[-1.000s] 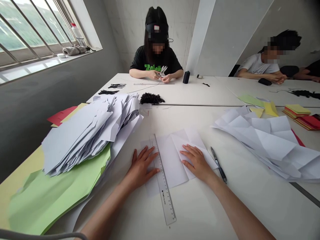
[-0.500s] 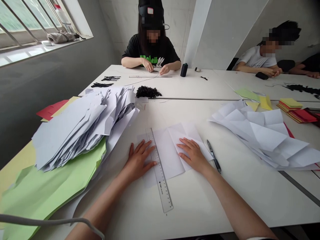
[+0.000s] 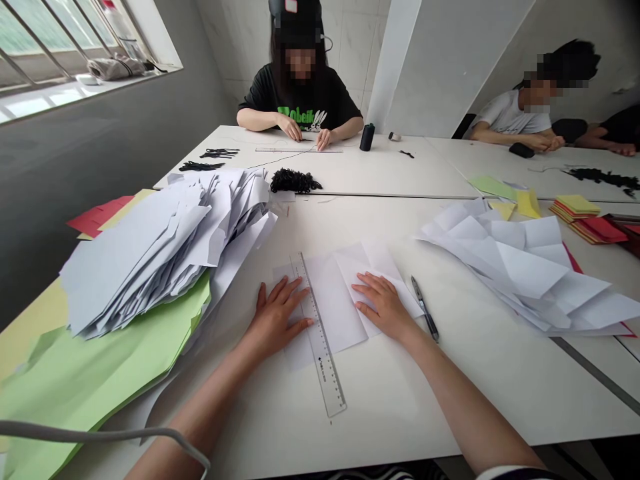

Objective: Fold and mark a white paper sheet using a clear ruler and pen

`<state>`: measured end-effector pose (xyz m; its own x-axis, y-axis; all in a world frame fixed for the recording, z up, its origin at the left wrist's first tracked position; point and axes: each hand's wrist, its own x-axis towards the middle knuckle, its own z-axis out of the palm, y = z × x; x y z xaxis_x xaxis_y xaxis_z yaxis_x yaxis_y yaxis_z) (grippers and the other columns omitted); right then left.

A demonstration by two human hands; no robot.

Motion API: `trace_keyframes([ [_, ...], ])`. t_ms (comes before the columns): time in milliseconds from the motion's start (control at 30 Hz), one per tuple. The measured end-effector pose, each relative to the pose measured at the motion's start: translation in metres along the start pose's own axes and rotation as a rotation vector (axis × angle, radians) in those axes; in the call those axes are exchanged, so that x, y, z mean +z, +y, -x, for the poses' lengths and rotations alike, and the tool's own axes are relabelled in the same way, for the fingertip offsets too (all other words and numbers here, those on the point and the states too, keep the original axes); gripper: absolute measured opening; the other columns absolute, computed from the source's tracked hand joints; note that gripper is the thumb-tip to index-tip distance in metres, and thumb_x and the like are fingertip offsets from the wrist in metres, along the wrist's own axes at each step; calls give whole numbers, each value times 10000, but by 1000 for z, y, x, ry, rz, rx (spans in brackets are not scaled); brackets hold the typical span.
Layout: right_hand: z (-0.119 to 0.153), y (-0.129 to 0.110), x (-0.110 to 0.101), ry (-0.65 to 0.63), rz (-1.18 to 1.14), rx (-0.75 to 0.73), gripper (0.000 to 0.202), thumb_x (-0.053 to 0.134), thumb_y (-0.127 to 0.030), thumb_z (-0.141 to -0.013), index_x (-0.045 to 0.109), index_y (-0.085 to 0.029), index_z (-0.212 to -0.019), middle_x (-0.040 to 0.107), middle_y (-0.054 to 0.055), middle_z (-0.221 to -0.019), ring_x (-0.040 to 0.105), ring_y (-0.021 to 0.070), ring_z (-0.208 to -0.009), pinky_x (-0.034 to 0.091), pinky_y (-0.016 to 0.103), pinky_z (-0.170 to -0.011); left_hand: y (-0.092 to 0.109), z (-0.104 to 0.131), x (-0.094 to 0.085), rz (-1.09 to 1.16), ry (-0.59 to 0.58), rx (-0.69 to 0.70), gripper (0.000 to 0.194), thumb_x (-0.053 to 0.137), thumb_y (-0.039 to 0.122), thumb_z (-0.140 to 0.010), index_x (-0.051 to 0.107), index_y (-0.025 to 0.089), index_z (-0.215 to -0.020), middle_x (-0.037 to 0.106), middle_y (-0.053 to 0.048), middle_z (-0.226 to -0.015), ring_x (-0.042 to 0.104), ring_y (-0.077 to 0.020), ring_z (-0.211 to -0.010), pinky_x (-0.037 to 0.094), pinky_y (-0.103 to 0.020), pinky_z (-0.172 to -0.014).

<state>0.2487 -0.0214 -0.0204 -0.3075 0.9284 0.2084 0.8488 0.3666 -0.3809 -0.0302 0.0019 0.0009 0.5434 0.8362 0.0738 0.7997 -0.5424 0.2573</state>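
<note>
A creased white sheet (image 3: 333, 313) lies on the white table in front of me. Across its left part runs a clear ruler (image 3: 327, 373), slanting down to the right past the sheet's lower edge. My left hand (image 3: 280, 313) lies with fingers spread, its fingertips and thumb on the ruler's left side. On the sheet's right part rests my right hand (image 3: 385, 303), palm down and fingers apart. Just right of the sheet is a dark pen (image 3: 425, 310).
Stacked white papers (image 3: 135, 260) lie at the left over green sheets (image 3: 120, 373). Folded white sheets (image 3: 530, 267) and coloured squares (image 3: 577, 207) are at the right. Across the table, a person (image 3: 305, 100) handles thread behind a black cord bundle (image 3: 295, 181). A grey cable crosses the lower left.
The view has shifted slightly. Both my hands stay in place on the ruler and sheet, and the person opposite has moved their hands a little.
</note>
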Motion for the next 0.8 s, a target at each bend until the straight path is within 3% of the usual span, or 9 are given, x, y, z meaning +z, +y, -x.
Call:
trace_keyframes([
  [800, -1, -2, 1, 0, -8, 2, 359, 404, -371, -888, 500, -254, -1213, 397, 30, -1374, 289, 222, -1299, 227, 462, -1066, -3, 2, 2, -32, 3, 2, 550, 405, 565, -824, 371, 322, -1315, 283, -12, -1440, 180, -303, -1333, 51, -600, -1044],
])
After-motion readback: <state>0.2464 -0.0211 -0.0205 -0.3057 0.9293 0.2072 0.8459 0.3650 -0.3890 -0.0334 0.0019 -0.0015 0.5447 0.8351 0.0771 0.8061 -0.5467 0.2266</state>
